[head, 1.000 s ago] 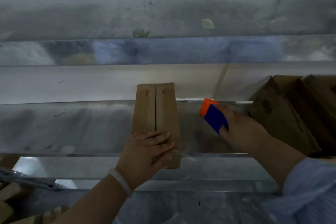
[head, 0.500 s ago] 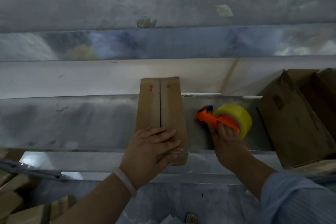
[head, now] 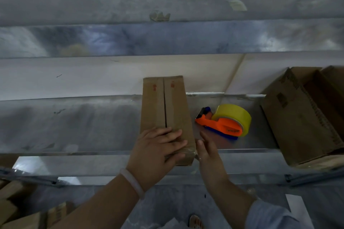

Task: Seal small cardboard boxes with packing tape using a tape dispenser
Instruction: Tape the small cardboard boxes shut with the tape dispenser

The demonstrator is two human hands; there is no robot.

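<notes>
Box (head: pixel 162 104) pressed by flat left hand (head: pixel 156 150); right hand (head: pixel 208 151) open, empty, at corner; advise rubbing tape end down firmly; dispenser (head: pixel 223 122) lies apart.

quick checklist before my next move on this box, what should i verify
1. Box steadied: ok, left hand lies flat on the near end of the small box.
2. Right hand free: ok, fingers straight beside the box's near right corner.
3. Tape dispenser within reach: ok, lying on the metal shelf right of the box, untouched.
4. Top seam taped: cannot tell; the dark slit shows.
5. Tape end smoothed at near edge: cannot tell.
</notes>
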